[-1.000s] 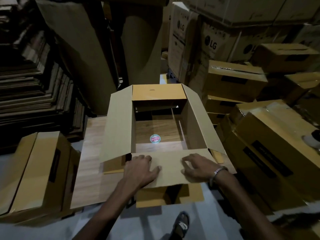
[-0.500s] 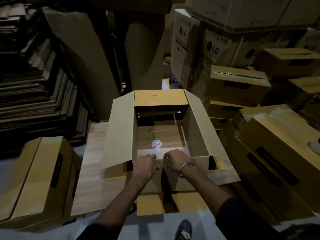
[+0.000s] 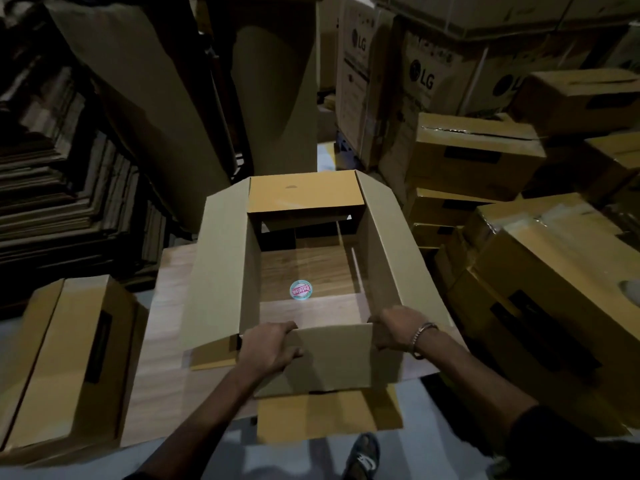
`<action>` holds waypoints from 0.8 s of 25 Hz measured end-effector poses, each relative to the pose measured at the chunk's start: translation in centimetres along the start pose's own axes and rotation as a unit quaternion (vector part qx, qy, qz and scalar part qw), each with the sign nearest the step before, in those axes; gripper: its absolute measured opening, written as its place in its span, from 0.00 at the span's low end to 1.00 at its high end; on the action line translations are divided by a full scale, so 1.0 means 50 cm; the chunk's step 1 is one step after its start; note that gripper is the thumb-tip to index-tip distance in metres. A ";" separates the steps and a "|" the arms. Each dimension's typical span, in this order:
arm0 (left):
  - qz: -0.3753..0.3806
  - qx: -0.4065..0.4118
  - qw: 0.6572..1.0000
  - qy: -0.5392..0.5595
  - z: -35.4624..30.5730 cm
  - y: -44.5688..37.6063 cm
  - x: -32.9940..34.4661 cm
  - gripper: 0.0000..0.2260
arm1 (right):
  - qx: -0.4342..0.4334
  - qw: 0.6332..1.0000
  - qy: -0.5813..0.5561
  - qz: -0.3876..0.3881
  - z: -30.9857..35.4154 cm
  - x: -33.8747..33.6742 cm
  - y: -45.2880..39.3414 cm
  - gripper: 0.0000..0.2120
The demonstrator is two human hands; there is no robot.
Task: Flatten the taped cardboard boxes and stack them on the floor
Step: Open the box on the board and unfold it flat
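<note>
Head view, box: the open cardboard box (image 3: 311,271) is sitting in the middle of the frame on a wood-grain board (image 3: 169,327) lying on the floor, both ends open so the board and a round sticker (image 3: 300,289) are showing through it

Head view, flaps: the long side flaps are splaying out at 9 and 3 o'clock, the far flap (image 3: 304,192) is lying at 12 o'clock, and the near flap (image 3: 329,358) is folding down toward the person at 6 o'clock

Head view, left grip: the left hand (image 3: 268,351) is curling closed over the near edge at about 7 o'clock, fingers wrapping the rim where flap meets wall

Head view, right grip: the right hand (image 3: 394,329), wearing a bracelet (image 3: 420,337), is clamping the same edge at about 5 o'clock, fingers hooking inside; how tightly is hard to tell

Head view, surroundings: taped boxes (image 3: 478,157) are piling up from 1 to 4 o'clock, another box (image 3: 65,358) is lying at 8 o'clock, flattened sheets (image 3: 62,188) are stacking at 10 o'clock, a shoe (image 3: 362,459) is showing at 6 o'clock

Step in hand, judged: collapsing the tube into a flat sheet

Doing it well: pushing one near corner sideways while pulling the other, so the walls are shearing along their own creases, and keeping flaps unfolded outward so nothing is buckling
</note>
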State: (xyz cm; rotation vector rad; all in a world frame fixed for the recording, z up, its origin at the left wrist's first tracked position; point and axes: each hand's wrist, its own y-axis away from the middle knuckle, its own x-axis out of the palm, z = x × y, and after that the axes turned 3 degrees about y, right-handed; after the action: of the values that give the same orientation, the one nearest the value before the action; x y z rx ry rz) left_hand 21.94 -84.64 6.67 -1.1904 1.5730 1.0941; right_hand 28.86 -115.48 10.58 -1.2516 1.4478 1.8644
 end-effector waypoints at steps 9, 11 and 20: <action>-0.074 -0.033 0.996 -0.032 -0.022 -0.020 0.023 0.15 | -0.057 0.991 0.089 -0.081 -0.010 0.006 -0.035 0.14; -0.034 -0.066 0.997 -0.033 -0.029 -0.023 0.008 0.18 | -0.083 0.992 0.080 -0.058 -0.013 0.001 -0.043 0.15; 0.011 -0.156 0.961 0.227 -0.027 -0.144 -0.031 0.24 | -0.150 0.975 -0.105 0.130 -0.035 -0.124 -0.200 0.33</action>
State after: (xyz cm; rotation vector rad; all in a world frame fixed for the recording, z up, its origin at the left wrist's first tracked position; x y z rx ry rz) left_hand 29.08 -86.73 7.45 -1.7373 1.7982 1.1689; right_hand 40.43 -112.71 10.87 -0.9891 1.3011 2.3831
